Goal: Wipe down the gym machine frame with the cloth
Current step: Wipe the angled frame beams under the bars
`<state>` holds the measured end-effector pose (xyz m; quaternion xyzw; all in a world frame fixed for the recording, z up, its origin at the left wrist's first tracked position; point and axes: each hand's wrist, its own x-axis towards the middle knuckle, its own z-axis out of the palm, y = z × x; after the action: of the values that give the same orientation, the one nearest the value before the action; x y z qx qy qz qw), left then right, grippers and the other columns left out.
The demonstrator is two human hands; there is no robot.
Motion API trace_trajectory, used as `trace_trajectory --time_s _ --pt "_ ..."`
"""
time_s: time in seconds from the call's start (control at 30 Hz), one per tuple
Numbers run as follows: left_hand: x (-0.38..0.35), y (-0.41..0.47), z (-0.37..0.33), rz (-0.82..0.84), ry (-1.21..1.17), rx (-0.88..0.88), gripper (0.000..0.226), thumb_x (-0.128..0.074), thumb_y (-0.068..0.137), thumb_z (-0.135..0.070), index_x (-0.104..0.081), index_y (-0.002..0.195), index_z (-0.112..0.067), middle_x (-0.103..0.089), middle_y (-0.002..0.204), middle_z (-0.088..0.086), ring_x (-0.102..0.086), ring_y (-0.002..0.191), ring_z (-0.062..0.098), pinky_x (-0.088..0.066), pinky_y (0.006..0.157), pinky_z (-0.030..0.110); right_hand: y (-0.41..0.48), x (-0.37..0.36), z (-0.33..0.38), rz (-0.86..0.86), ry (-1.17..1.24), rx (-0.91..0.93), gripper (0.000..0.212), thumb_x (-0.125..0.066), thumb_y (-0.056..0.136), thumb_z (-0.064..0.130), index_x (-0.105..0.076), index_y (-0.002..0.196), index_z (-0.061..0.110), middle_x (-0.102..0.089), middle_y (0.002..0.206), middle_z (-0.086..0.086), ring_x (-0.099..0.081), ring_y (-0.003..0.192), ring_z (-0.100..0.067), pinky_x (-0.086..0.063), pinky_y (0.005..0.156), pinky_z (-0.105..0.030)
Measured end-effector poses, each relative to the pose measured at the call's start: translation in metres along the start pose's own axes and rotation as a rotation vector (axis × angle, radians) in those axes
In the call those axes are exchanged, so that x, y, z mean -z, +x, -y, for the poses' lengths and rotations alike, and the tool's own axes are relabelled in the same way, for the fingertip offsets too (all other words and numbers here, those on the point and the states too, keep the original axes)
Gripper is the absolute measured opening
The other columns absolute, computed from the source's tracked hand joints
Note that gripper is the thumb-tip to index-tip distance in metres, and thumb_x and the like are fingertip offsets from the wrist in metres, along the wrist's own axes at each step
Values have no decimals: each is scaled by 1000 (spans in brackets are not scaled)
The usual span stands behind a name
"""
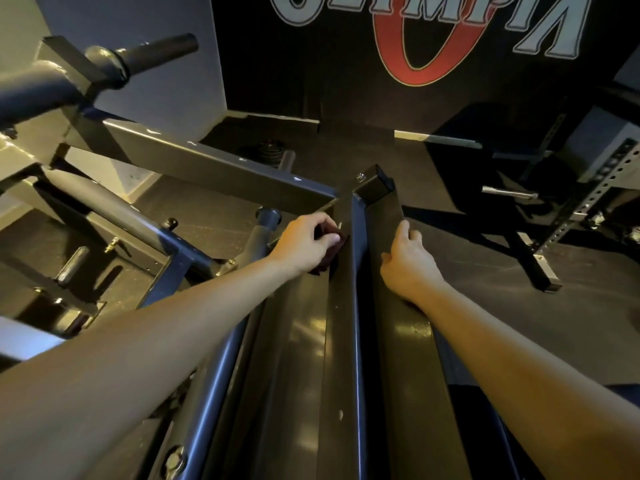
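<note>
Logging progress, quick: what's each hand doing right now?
Left hand: grips the dark red cloth against the frame.
Right hand: grips the right beam.

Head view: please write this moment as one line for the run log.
left hand grips cloth against centre beam | right hand holds right beam | cloth near beam's far end
</note>
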<state>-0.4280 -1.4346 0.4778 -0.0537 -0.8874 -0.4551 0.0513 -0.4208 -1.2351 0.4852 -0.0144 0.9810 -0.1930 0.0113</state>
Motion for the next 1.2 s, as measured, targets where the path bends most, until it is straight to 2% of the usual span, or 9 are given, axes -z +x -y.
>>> trace_trajectory --time_s 0.17,0.27,0.37,0.53,0.63,0.77,0.87,1.03,1.2 --pt "19 -77 4 253 -48 -209 13 -69 96 -22 -69 108 -21 -67 105 -7 -66 102 7 -55 86 22 -3 6 2 60 -92 41 85 -52 105 22 9 159 -1 -12 162 -25 -56 122 -36 -46 81 -30" --pt "12 -59 -1 130 63 -308 12 -69 96 -24 -69 107 -21 -65 103 -9 -63 102 6 -51 87 19 -1 8 1 104 -143 50 89 -53 105 30 12 159 3 -9 163 -25 -56 124 -36 -52 91 -35" --pt "-2 0 -2 -20 117 -196 10 -69 95 -25 -69 105 -20 -67 102 -6 -63 100 10 -49 82 22 -1 4 -1 87 -152 63 88 -52 105 38 8 161 7 -10 164 -24 -54 126 -39 -54 97 -41" --pt "-11 53 10 -120 58 79 6 -67 97 -27 -70 102 -24 -69 105 -1 -66 98 17 -43 61 15 -2 0 -1 6 -136 61 87 -53 104 36 8 161 11 -14 164 -24 -61 118 -35 -55 86 -36" --pt "2 5 8 17 -50 -18 6 -68 97 -24 -70 103 -24 -71 101 -1 -71 89 12 -60 68 26 -2 2 -3 13 -75 84 86 -55 104 32 6 162 12 -15 163 -24 -60 119 -36 -53 87 -35" --pt "19 -66 5 234 6 -225 15 -70 95 -22 -69 109 -25 -67 105 -10 -65 103 5 -54 88 19 -2 3 -4 31 -55 84 85 -55 104 30 5 162 17 -13 163 -24 -60 120 -37 -56 93 -39" --pt "12 -40 -2 127 128 -259 17 -70 95 -21 -69 111 -23 -66 108 -11 -63 105 4 -50 91 18 -3 4 -3 33 -67 98 85 -56 104 30 4 162 16 -17 160 -24 -61 117 -34 -55 89 -35" --pt "-13 67 0 -131 209 -32 10 -69 95 -23 -71 105 -22 -69 107 -2 -65 103 18 -50 86 29 -3 3 -3 30 -111 107 85 -55 104 32 5 162 15 -18 160 -24 -63 110 -31 -53 79 -30" --pt "-11 43 7 -95 114 -25 17 -70 95 -22 -71 111 -25 -69 109 -6 -65 104 11 -47 82 21 -4 6 -2 41 -78 77 86 -57 104 29 5 162 16 -12 163 -25 -58 122 -37 -53 89 -36"
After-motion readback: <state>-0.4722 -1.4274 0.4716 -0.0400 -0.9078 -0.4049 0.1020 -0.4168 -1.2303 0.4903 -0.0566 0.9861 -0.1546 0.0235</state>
